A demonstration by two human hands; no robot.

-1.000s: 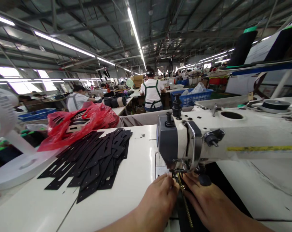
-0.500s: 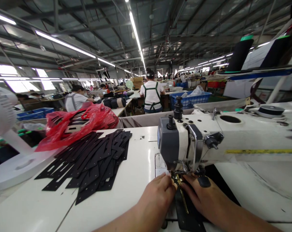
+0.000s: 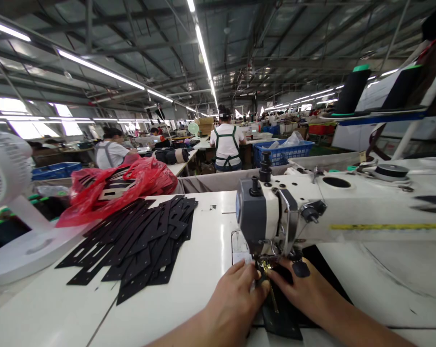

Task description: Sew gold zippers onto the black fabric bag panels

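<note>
A black piece (image 3: pixel 283 325) with a gold-toothed zipper (image 3: pixel 273 300) lies under the needle area of a white and grey sewing machine (image 3: pixel 264 212). On its left edge, my left hand (image 3: pixel 237 291) is closed, thumb and fingers pinching close to the presser foot. My right hand (image 3: pixel 311 284) grips the piece from the other side, its thumb along the zipper. Part of that hand is hidden behind a dark knob (image 3: pixel 300 268) of the machine. The fingertips of both hands almost meet at the needle, where the exact contact is hard to make out.
A heap of black strips with holes (image 3: pixel 141 241) lies left on the white table (image 3: pixel 189 308). Behind it is a red plastic bag (image 3: pixel 120 185); a white fan (image 3: pixel 22 231) stands far left. Thread cones (image 3: pixel 351 91) rise at right. A co-worker (image 3: pixel 227 142) sits ahead near a blue basket (image 3: pixel 286 152).
The black piece has shifted slightly away from me, toward the needle, and less zipper shows. My left hand's thumb and fingers have moved a little; the camera view has shifted slightly.
</note>
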